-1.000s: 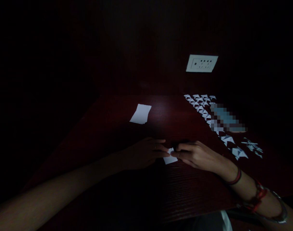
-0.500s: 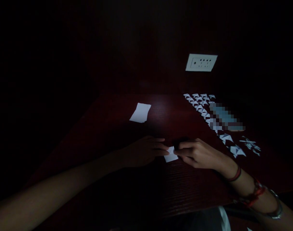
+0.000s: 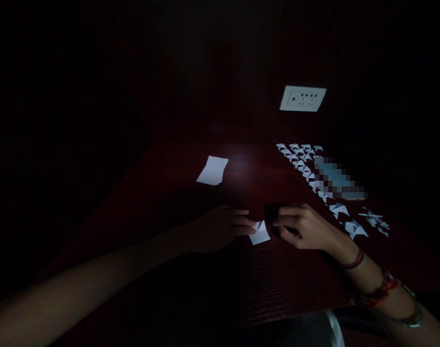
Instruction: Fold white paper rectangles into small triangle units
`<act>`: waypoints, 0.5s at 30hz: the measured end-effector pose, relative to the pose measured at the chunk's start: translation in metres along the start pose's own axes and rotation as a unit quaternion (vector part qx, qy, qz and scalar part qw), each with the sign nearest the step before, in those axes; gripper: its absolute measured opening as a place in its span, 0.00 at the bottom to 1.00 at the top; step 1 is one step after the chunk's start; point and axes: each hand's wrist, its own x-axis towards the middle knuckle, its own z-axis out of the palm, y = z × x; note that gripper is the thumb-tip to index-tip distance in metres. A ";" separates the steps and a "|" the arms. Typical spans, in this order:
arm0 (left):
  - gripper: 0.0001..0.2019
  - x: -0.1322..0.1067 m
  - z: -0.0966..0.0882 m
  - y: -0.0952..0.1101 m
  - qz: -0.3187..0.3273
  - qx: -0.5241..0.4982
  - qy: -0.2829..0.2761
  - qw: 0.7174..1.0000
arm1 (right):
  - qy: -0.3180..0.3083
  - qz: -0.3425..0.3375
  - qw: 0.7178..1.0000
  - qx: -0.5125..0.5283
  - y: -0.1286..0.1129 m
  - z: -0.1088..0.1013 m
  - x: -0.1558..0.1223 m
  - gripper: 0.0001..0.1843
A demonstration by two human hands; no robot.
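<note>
A small white piece of paper (image 3: 260,233), partly folded, lies on the dark red table (image 3: 285,279) between my hands. My left hand (image 3: 220,229) rests on the table with its fingers stretched out, their tips pressing the paper's left edge. My right hand (image 3: 304,226) sits just right of the paper with its fingers curled inward, slightly apart from the sheet; nothing shows inside them. Red thread bands and a metal bangle (image 3: 409,315) circle my right wrist.
A stack of white paper slips (image 3: 213,170) lies farther back at centre. Several folded white paper triangles (image 3: 299,156) run in rows along the right side, with more folded pieces (image 3: 374,220) near the right edge. A white wall socket (image 3: 302,98) sits behind. The surroundings are very dark.
My right hand has drawn back to the right off the paper and curled its fingers. The paper now shows more fully. My left hand has stayed on its left edge.
</note>
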 end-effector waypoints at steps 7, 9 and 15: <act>0.23 -0.001 0.001 0.001 -0.005 0.036 0.027 0.999 | 0.016 -0.019 0.999 0.049 0.001 0.003 0.003 0.14; 0.22 0.000 0.002 0.002 -0.017 0.043 0.039 0.998 | -0.004 -0.018 0.999 0.040 0.001 0.004 0.004 0.13; 0.21 0.001 0.003 0.004 -0.043 0.053 0.034 0.997 | -0.009 -0.012 0.998 0.057 0.001 0.006 0.005 0.11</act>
